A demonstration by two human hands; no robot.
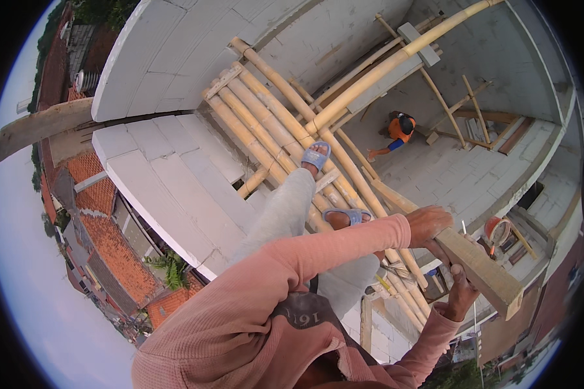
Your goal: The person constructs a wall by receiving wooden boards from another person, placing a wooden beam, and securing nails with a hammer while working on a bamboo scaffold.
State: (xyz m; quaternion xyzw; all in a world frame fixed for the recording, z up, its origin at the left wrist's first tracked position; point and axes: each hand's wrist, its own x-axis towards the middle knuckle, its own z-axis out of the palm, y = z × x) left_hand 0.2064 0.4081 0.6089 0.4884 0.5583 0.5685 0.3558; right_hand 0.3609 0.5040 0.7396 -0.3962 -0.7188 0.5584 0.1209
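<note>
A squared wooden beam [477,269] slants across the right side, its thick near end toward the lower right. My left hand [428,227] is closed over its upper face, knuckles up. Lower down, my right hand [461,295] grips the beam's near side with the thumb raised, its other fingers partly hidden by the wood. The beam's far part [394,196] shows beyond my left hand, over the bamboo. My feet, in blue sandals [316,155], stand on a platform of lashed bamboo poles [259,129].
Far below, a person in an orange top [401,128] bends over near wooden props [472,107]. Pale block walls [182,52] surround the drop. A thick bamboo pole [402,58] crosses above. A red bucket [496,230] stands at right; tiled roofs [120,253] lie at left.
</note>
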